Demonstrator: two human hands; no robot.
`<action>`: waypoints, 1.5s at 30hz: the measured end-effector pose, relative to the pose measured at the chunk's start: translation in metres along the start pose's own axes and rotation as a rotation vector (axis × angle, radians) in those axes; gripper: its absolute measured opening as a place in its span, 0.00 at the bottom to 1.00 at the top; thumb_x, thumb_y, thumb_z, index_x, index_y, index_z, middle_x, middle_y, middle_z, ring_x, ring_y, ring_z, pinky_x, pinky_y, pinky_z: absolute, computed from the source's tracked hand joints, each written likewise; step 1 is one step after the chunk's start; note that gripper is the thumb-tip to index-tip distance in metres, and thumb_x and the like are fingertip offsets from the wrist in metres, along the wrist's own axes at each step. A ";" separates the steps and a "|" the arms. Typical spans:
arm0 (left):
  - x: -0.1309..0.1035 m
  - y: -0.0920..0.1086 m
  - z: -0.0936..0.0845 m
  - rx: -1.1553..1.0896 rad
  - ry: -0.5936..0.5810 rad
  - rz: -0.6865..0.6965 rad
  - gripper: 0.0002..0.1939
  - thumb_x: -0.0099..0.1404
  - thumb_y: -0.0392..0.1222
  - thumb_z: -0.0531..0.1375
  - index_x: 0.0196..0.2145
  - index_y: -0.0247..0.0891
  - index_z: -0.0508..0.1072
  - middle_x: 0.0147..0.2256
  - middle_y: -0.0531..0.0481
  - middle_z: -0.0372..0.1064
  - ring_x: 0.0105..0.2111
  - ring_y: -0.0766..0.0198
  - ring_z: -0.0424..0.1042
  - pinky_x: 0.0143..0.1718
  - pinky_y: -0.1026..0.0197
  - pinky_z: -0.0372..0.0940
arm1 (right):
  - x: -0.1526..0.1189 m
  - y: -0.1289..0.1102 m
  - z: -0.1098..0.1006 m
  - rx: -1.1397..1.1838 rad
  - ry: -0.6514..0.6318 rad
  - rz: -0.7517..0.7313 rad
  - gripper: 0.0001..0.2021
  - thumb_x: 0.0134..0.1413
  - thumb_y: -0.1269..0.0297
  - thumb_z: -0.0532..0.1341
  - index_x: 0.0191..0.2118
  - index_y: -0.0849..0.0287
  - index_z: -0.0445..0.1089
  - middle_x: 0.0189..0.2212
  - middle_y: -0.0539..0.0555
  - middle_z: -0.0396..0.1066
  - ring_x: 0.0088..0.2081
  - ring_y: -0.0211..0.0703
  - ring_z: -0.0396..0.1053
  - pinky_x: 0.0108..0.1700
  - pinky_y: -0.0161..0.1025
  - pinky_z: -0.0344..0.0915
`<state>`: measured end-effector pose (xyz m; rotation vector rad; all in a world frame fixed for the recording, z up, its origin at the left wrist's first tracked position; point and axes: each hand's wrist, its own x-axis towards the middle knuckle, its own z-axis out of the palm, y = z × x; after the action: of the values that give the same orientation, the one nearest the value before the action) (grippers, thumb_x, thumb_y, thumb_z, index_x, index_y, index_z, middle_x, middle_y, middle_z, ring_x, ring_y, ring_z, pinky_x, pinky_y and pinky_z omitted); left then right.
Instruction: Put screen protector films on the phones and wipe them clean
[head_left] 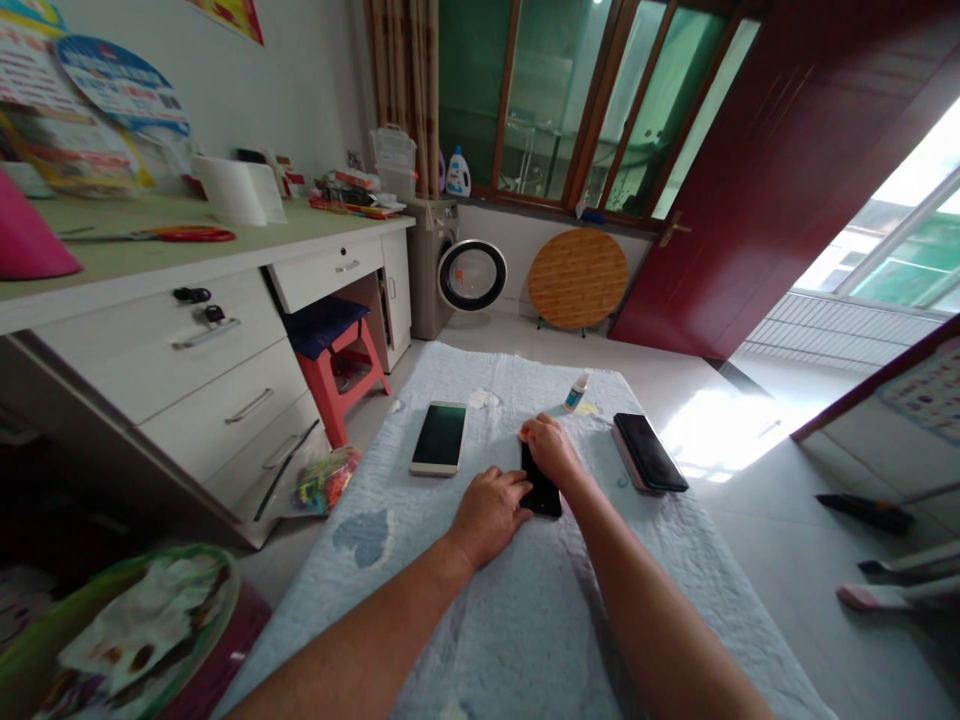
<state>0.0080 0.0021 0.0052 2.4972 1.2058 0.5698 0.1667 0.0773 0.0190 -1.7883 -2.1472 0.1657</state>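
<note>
daylight blazing in from the right, past the dark red door (697, 180), bleaching the floor tiles (709, 440) white! lower left sinks into gloom behind the waste bin (229, 650); wide-lens stretch tilts that door, outer edges soft and smeary.

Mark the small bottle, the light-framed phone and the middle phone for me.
Small bottle (576, 393): head view, on its body.
Light-framed phone (440, 436): head view, middle of its screen.
Middle phone (542, 491): head view, uncovered part of its dark face.

Two hands (489, 508) (553, 448), at least three phones (440, 438) (544, 494) (649, 452), one small bottle (576, 393), one stool (337, 385), one washing machine (433, 275) and one round board (577, 280) share one room.
</note>
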 end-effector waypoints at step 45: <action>0.000 -0.002 -0.001 -0.057 -0.001 -0.044 0.21 0.63 0.46 0.62 0.53 0.40 0.71 0.55 0.46 0.68 0.50 0.52 0.66 0.54 0.51 0.60 | -0.009 0.020 -0.013 -0.031 -0.090 0.023 0.10 0.59 0.68 0.57 0.37 0.58 0.77 0.36 0.53 0.71 0.36 0.37 0.68 0.39 0.31 0.58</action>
<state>0.0060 0.0033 0.0047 2.4171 1.2230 0.5830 0.1909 0.0709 0.0236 -1.8564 -2.2029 0.2230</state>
